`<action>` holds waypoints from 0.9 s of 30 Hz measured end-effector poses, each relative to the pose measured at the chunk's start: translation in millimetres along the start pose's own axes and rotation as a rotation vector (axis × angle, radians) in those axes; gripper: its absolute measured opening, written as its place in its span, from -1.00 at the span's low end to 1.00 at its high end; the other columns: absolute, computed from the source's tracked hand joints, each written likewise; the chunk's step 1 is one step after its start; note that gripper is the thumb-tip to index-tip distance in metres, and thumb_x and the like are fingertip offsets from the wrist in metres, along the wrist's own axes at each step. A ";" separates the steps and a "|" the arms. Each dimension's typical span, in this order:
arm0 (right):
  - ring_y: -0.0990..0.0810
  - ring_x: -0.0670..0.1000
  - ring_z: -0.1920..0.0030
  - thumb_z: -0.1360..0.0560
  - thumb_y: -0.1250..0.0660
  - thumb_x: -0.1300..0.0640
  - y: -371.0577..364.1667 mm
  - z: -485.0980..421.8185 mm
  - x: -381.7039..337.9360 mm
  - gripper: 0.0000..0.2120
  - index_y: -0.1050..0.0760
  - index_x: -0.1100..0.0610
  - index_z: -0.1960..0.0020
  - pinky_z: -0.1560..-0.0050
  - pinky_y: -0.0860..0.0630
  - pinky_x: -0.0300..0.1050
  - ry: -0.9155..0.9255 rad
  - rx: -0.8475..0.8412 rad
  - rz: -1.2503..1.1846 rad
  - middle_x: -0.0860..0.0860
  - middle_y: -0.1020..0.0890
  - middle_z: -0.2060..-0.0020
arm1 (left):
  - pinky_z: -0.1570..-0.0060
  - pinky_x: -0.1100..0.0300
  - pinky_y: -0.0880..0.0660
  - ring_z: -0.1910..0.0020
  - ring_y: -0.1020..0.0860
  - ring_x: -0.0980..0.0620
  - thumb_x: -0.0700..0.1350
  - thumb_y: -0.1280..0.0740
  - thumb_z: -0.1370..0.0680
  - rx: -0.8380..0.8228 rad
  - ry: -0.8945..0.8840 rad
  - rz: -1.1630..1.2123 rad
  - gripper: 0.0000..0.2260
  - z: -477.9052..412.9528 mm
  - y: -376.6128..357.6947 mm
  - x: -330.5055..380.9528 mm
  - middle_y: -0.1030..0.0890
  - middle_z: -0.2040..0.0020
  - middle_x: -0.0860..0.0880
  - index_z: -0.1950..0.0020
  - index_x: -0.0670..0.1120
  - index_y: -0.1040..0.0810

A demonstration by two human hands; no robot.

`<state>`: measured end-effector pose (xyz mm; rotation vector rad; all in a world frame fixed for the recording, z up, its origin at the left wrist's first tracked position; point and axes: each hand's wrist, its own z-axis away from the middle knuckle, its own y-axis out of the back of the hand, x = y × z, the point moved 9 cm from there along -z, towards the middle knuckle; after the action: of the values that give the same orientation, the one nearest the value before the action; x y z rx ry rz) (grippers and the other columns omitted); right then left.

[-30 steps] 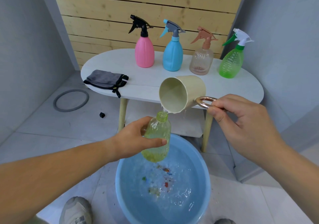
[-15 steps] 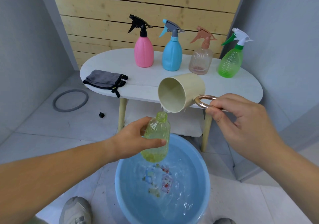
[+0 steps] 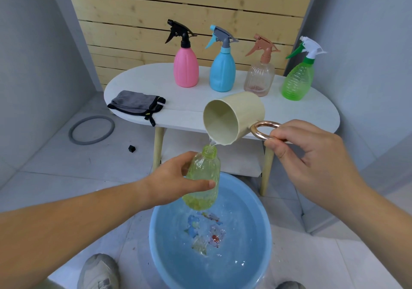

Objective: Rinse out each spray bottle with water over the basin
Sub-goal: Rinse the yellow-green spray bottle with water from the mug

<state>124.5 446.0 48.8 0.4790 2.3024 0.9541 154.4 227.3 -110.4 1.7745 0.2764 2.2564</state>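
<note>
**Where's the bottle?**
It's in my left hand (image 3: 171, 184), over the far edge of the basin (image 3: 265, 226). My fingers and thumb are curled round the middle of the bottle (image 3: 202, 175). Its neck points up, a bit tilted, with no spray head on it. There's some yellowish water in the bottom.

**And the right hand?**
My right hand (image 3: 312, 155) is higher, over the basin's far right side. My thumb and forefinger pinch the copper handle (image 3: 259, 130) of the cup (image 3: 240, 115). The cup lies tipped on its side, its lip just above the bottle's neck. A thin stream of water runs from it into the neck.

**What's in the basin?**
Rippling water, with coloured shapes on the bottom, too blurred to make out.

**What else is around?**
The table (image 3: 138, 77) stands beyond the basin. A row of four stands on it, heads on: the pink sprayer (image 3: 186, 68), blue sprayer (image 3: 222, 72), clear sprayer (image 3: 259, 78) and green sprayer (image 3: 297, 81). A grey cloth (image 3: 136, 102) lies there too, beyond the basin to the left. Farther left, on the floor, is a grey ring (image 3: 91, 129). My shoe (image 3: 98, 271) is just left of the basin's near edge.
</note>
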 end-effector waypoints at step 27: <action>-0.55 0.07 0.11 -0.57 -0.24 0.01 0.7 1.1 -6.9 -0.76 -0.61 0.12 0.06 0.07 -0.49 -0.01 0.069 0.017 0.048 -0.06 -0.59 0.16 | -0.09 0.11 -0.66 -0.11 -0.68 0.17 0.02 -0.62 -0.43 0.005 0.007 -0.026 -0.52 -0.5 -0.1 -0.3 -0.72 -0.10 0.10 -0.29 0.11 -0.55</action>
<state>130.4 443.4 51.3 0.5181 2.3725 0.9891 154.0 227.3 -110.8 1.7554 0.3054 2.2460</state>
